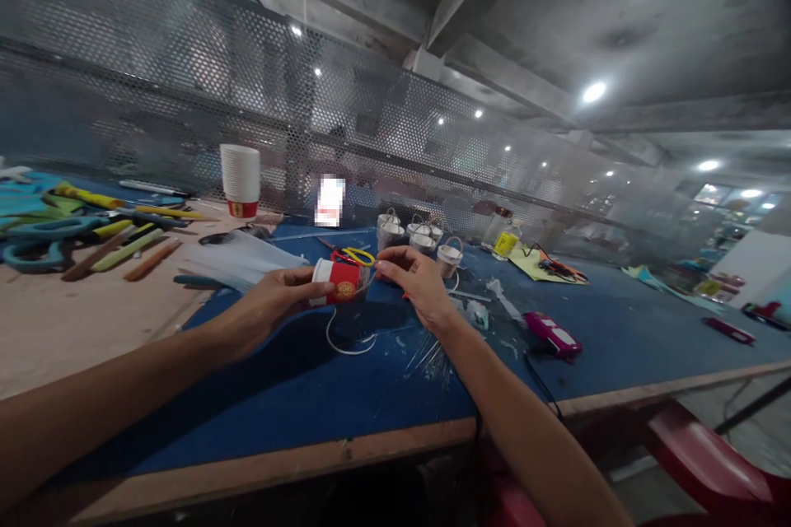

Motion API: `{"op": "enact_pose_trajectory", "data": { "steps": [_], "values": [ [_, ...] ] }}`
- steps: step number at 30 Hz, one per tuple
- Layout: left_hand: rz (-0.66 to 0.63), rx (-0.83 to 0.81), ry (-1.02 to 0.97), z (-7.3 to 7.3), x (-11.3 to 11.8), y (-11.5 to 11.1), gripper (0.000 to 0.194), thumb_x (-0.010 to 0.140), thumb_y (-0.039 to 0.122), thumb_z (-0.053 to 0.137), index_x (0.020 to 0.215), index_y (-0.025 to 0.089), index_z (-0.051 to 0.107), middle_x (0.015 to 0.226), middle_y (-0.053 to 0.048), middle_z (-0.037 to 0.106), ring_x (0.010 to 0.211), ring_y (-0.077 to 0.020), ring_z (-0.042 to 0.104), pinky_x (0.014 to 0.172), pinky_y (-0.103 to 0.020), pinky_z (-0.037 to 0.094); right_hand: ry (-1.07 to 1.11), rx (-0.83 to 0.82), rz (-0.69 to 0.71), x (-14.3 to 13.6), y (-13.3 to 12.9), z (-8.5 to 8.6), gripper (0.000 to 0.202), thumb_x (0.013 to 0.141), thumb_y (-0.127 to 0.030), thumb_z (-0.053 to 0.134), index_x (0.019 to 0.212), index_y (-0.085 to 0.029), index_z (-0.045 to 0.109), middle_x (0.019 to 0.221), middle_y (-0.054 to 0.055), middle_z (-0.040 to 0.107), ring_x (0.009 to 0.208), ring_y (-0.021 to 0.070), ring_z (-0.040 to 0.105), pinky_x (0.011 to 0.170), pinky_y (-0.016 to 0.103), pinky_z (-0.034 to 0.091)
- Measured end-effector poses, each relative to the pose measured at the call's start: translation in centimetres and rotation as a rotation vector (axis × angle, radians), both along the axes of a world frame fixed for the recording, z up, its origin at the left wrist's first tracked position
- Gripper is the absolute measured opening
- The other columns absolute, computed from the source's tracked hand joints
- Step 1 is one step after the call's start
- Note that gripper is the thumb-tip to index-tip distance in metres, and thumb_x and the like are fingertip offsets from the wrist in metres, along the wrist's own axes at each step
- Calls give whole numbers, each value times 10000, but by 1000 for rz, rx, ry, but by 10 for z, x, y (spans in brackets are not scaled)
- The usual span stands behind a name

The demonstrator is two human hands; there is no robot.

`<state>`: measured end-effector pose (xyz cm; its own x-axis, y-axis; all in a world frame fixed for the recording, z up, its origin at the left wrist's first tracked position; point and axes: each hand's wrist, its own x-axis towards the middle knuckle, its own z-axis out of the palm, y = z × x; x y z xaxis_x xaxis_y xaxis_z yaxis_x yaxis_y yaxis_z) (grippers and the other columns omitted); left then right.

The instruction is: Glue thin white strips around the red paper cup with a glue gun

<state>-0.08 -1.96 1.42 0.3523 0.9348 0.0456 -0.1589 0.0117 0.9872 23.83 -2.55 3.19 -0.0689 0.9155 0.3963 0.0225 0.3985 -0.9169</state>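
My left hand (pixel 278 300) is closed around a small red and white paper cup (pixel 346 282), which lies tipped on its side in the air with its mouth to the right. At that mouth my right hand (pixel 414 276) pinches a thin pale cord (pixel 369 288) that curves by the rim. A loop of white cord (pixel 349 352) shows below the cup. Behind it lie scissors (pixel 358 256) with yellow and red handles. Several small cups with looped handles (pixel 421 240) stand farther back on the blue mat (pixel 278 395).
A tall stack of paper cups (pixel 241 177) stands at the back left. Scissors (pixel 43 243) and pens lie left. Thin wires (pixel 432 358), a magenta tool (pixel 553 335) and a yellow-labelled jar (pixel 505 240) are on the right. A perforated metal screen (pixel 371 123) bounds the back.
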Motion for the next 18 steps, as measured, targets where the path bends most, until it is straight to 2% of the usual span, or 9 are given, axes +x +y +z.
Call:
{"op": "enact_pose_trajectory", "data": {
  "steps": [6,12,18],
  "values": [
    [-42,51,43,-1,0,0,237,769,310,888,985,211,889,1073,-124,865,987,-287,790,910,-329,596,-62,50,-45,2,2,0,297,790,-438,839,972,-233,726,880,12,737,870,187,719,936,395,576],
    [-111,109,83,-8,-3,3,272,830,346,854,1081,245,882,1086,-100,865,1068,-301,776,976,-351,570,-53,63,-29,1,-1,3,269,790,-422,837,952,-243,718,867,6,739,852,185,716,927,389,584],
    [-109,126,109,-6,-2,1,234,805,339,863,1014,238,896,1068,-108,866,1034,-323,780,942,-353,584,-69,73,-53,2,1,3,262,801,-422,833,950,-238,722,876,11,741,851,184,705,918,385,583]
  ]
}}
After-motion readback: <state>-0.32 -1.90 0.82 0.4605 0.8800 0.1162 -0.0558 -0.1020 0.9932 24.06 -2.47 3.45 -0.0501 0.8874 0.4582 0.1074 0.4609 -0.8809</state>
